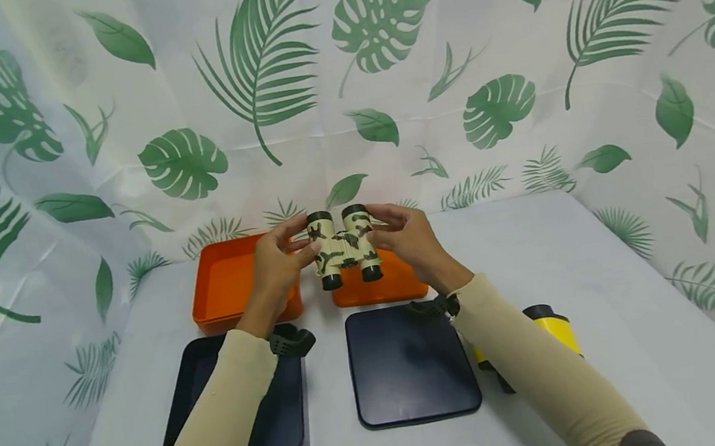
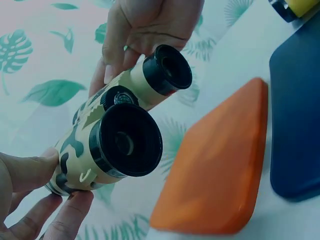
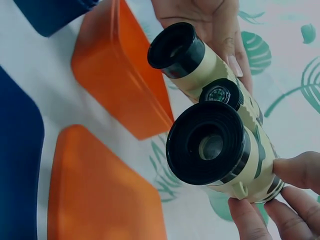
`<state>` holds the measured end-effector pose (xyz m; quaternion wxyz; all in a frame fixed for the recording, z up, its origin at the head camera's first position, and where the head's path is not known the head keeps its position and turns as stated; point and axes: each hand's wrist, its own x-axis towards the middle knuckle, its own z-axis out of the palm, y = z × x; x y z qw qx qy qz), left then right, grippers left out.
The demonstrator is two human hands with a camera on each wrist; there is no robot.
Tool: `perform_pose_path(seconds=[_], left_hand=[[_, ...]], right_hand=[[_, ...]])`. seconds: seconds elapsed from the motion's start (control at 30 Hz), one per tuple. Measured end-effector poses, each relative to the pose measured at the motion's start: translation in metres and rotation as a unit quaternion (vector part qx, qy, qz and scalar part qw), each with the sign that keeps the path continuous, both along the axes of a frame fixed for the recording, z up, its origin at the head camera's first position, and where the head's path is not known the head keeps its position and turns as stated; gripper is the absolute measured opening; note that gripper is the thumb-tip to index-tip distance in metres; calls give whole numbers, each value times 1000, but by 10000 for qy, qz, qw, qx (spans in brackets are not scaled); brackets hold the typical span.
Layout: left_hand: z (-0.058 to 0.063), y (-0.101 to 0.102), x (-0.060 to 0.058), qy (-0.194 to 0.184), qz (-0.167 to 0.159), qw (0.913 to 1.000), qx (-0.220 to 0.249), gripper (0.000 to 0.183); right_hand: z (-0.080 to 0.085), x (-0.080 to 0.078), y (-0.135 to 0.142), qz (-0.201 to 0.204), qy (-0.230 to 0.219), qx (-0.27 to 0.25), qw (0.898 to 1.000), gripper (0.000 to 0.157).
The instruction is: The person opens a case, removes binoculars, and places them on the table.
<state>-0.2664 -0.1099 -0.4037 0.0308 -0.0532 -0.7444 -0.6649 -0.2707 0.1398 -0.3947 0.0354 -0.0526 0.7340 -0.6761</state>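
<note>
Camouflage-patterned binoculars [image 1: 345,246] are held up between both hands, above an orange lid [image 1: 375,281]. My left hand [image 1: 280,256] grips the left barrel, thumb on the near side and fingers behind. On the other barrel, my right hand [image 1: 403,238] has the same kind of hold. Black eyecups show close up in the left wrist view, where the binoculars [image 2: 82,145] tilt toward the camera. A small compass [image 3: 218,94] sits in the hub between the barrels in the right wrist view.
An orange box [image 1: 223,282] stands at the back left, with a dark blue box [image 1: 288,420] in front of it under my left forearm. A dark blue lid [image 1: 414,374] lies in the middle. Yellow-and-black binoculars [image 1: 556,329] are partly hidden by my right sleeve.
</note>
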Motion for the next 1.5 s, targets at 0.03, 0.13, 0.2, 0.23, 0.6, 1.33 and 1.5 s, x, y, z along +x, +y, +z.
perform_pose_path(seconds=[0.03,0.13,0.2,0.23,0.6,1.33,1.5], left_hand=[[0,3,0,-47,-27,10000,37,60],[-1,12,1,-156,-130,9997,103,60],[-1,20,2,-219,-164,9996,109,60],[-1,24,2,-204,-179,9996,115,59],[-10,70,-7,-125,-312,9984,453,55],[-33,141,-19,-472,-497,9967,428,54],[-33,154,-19,-582,-564,9961,341,55]], right_hand=[[1,1,3,-22,-39,24,10000,55],[3,4,13,-68,-154,67,9998,56],[4,5,21,-82,-203,118,9997,56],[4,5,25,-85,-211,148,9996,57],[5,8,68,-308,-415,453,9976,59],[-8,11,127,-828,-725,963,9893,63],[-10,9,137,-1050,-867,1072,9849,64]])
